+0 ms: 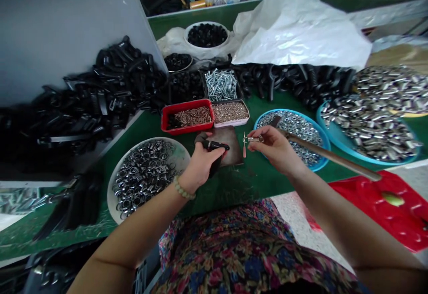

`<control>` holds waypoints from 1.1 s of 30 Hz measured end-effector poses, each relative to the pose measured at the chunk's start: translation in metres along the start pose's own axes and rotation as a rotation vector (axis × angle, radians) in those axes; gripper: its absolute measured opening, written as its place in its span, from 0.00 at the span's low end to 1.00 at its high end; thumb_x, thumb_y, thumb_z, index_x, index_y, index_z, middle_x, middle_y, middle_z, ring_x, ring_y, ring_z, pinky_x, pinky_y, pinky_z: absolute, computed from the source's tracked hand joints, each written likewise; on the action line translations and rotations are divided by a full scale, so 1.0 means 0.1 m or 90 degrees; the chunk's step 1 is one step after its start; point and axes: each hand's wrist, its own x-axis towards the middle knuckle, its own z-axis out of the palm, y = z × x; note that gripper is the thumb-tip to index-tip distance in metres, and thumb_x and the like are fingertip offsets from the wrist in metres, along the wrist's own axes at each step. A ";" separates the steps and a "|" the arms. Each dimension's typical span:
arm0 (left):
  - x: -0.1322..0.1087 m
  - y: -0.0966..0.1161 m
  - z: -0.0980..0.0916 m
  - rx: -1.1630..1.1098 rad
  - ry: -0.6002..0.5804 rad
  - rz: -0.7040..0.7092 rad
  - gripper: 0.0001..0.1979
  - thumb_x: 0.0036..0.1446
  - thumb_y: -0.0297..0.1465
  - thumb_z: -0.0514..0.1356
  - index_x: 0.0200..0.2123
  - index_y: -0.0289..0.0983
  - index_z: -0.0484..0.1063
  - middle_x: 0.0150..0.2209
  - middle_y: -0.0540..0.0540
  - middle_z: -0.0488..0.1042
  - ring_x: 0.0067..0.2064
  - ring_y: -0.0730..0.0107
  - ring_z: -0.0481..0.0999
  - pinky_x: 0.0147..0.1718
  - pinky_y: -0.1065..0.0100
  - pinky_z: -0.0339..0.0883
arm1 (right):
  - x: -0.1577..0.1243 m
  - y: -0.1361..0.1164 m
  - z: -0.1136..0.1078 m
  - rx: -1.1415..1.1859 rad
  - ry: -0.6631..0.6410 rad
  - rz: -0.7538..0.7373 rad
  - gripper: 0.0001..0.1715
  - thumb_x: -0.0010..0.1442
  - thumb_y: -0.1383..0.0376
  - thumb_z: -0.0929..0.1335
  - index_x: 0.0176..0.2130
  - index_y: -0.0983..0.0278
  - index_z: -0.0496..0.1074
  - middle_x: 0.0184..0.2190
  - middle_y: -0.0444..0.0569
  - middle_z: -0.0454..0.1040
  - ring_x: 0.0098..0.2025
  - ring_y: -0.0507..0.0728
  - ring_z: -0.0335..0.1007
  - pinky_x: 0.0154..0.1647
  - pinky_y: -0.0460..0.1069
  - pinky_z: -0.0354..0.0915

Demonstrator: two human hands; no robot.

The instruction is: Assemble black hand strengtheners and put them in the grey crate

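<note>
My left hand [201,163] is closed around a black plastic clamp part [214,146], held just above a dark flat plate [230,147] on the green table. My right hand [272,144] pinches a small metal bolt with a ring [253,139] between thumb and fingers, a little to the right of the clamp part. The two hands are apart by a short gap. A wooden-handled hammer [329,155] lies under my right wrist, its head resting at the blue bowl.
A white bowl of metal rings [143,175] sits at left. A red tray [187,116], a tray of small pins [230,112] and a tray of screws [220,84] stand behind. Blue bowls hold nuts [294,126] and metal sleeves [371,126]. Black parts pile at left and behind.
</note>
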 end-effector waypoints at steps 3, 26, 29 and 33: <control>0.00 0.04 -0.03 -0.037 0.005 -0.023 0.26 0.46 0.31 0.68 0.46 0.41 0.58 0.36 0.50 0.73 0.32 0.72 0.77 0.31 0.70 0.72 | -0.02 -0.02 0.13 0.008 -0.040 0.019 0.12 0.53 0.62 0.73 0.38 0.61 0.70 0.34 0.43 0.74 0.27 0.48 0.69 0.29 0.47 0.66; 0.11 -0.04 -0.26 0.403 -0.099 0.303 0.37 0.50 0.30 0.65 0.62 0.40 0.54 0.56 0.41 0.68 0.57 0.61 0.69 0.60 0.58 0.59 | 0.20 0.01 0.41 -0.232 -0.130 -0.064 0.08 0.56 0.63 0.70 0.38 0.62 0.76 0.35 0.46 0.78 0.39 0.54 0.73 0.44 0.51 0.67; 0.14 -0.04 -0.28 0.411 -0.108 0.320 0.37 0.50 0.31 0.65 0.62 0.40 0.55 0.57 0.42 0.68 0.57 0.61 0.69 0.60 0.58 0.59 | 0.23 0.05 0.37 -0.227 -0.148 -0.075 0.08 0.56 0.63 0.70 0.38 0.62 0.75 0.36 0.47 0.77 0.39 0.54 0.73 0.45 0.52 0.68; 0.18 0.02 -0.26 0.436 -0.112 0.297 0.31 0.49 0.30 0.65 0.58 0.38 0.63 0.55 0.42 0.71 0.55 0.61 0.71 0.58 0.59 0.61 | 0.25 -0.08 0.31 -0.337 -0.215 -0.164 0.07 0.60 0.65 0.68 0.40 0.63 0.74 0.39 0.50 0.76 0.42 0.55 0.73 0.46 0.52 0.68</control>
